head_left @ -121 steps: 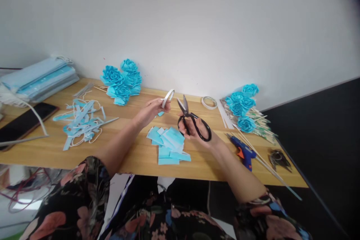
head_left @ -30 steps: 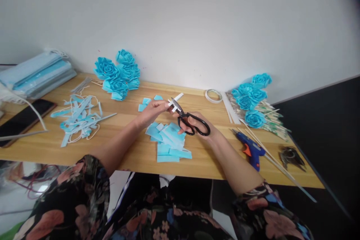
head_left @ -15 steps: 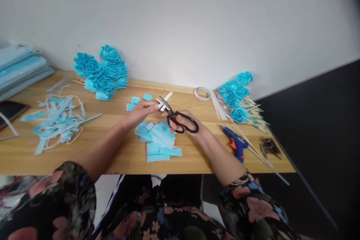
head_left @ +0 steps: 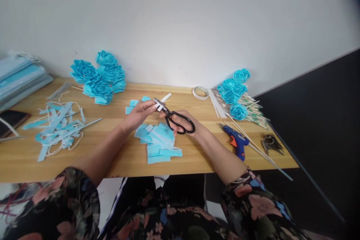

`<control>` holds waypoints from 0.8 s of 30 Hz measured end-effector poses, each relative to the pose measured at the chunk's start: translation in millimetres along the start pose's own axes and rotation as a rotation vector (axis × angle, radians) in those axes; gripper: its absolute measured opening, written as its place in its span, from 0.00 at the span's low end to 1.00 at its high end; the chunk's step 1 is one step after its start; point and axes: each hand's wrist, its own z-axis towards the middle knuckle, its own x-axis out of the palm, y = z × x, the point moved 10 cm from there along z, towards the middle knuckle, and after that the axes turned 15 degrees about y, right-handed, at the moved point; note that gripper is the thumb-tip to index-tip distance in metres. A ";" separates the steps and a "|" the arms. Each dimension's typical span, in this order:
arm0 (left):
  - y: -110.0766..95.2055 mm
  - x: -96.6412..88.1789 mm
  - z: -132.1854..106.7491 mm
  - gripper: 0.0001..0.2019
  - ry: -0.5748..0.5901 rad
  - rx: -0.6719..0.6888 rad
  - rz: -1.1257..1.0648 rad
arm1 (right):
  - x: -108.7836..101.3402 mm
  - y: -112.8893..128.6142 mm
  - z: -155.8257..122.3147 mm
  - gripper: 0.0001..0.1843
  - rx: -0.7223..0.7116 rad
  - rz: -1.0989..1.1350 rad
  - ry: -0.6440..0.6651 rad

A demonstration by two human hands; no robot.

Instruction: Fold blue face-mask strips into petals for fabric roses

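Note:
My left hand (head_left: 142, 111) pinches a small white strip (head_left: 159, 107) between thumb and fingers. Scissors (head_left: 181, 123) with black handles are in my right hand (head_left: 182, 119), its fingers through and around the loops. Their blades lie across the white strip, close to my left fingertips. Another white strip (head_left: 167, 97) sticks out just beyond the blades; whether it is the same piece I cannot tell. Below both hands lies a loose pile of cut light-blue pieces (head_left: 160, 138). A few smaller blue pieces (head_left: 134, 103) lie behind my left hand.
Blue fabric-like flowers (head_left: 102, 78) stand at back left, more flowers (head_left: 234, 88) at back right. Blue scraps and cords (head_left: 59, 123) spread on the left, near a phone (head_left: 11, 120). A tape roll (head_left: 200, 93), blue glue gun (head_left: 236, 138) and thin sticks (head_left: 253, 144) are on the right.
The scissor blades have closed together over the white strip, and the handles have drawn nearer each other. Both hands stay in nearly the same place; the view has shifted slightly.

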 end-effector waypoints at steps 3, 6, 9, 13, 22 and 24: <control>3.0 -4.9 1.4 0.18 -0.033 -0.028 0.025 | -0.7 -3.3 -0.8 0.33 0.009 0.001 0.002; 0.9 -13.6 -0.5 0.19 -0.130 -0.052 -0.033 | 8.1 -13.1 1.1 0.35 0.080 -0.016 0.084; -2.4 -17.1 -3.2 0.17 -0.198 -0.079 -0.139 | 16.2 -21.7 3.1 0.35 0.163 0.001 0.135; -7.7 -17.8 -4.8 0.15 -0.228 -0.061 -0.212 | 13.9 -10.2 3.8 0.39 0.113 0.009 0.105; -3.6 -14.1 -0.9 0.17 -0.166 -0.007 -0.244 | -0.4 -3.3 -1.9 0.37 0.034 -0.082 0.071; -4.7 -11.4 0.2 0.18 -0.149 0.008 -0.259 | -2.6 -4.5 -1.5 0.36 0.022 -0.056 0.058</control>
